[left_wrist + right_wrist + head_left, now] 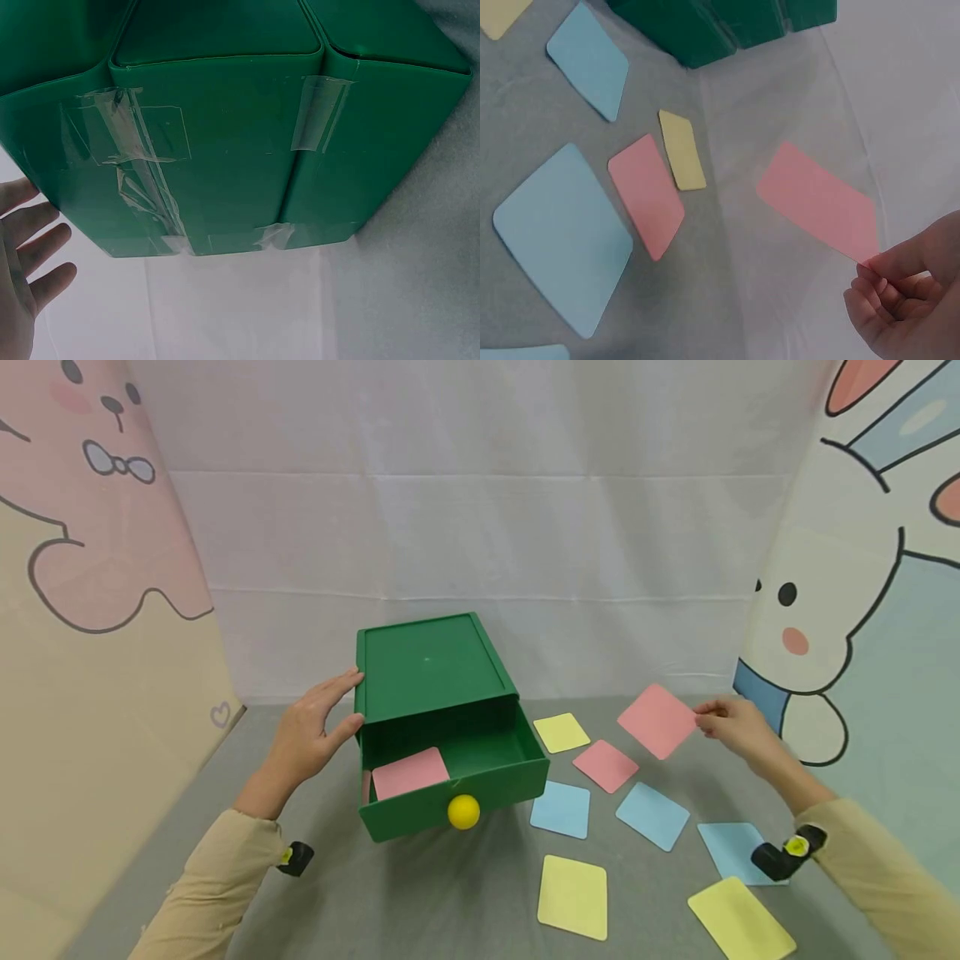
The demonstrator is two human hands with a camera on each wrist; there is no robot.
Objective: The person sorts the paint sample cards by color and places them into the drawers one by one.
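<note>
A green drawer box (435,668) stands on the grey table with its top drawer (525,781) pulled out by a round yellow knob (463,812). Inside the drawer, at its left, lies a pink card (411,773). My left hand (311,727) touches the box's left side, fingers extended; the left wrist view shows the box's taped side (225,150). My right hand (738,731) pinches another pink card (658,721) by one corner, raised above the table, as the right wrist view also shows (821,199).
Right of the box lie a pink card (605,766), yellow cards (562,732) and blue cards (652,816), several in all. A white curtain (480,527) hangs behind. Cartoon-printed panels (885,635) flank the table.
</note>
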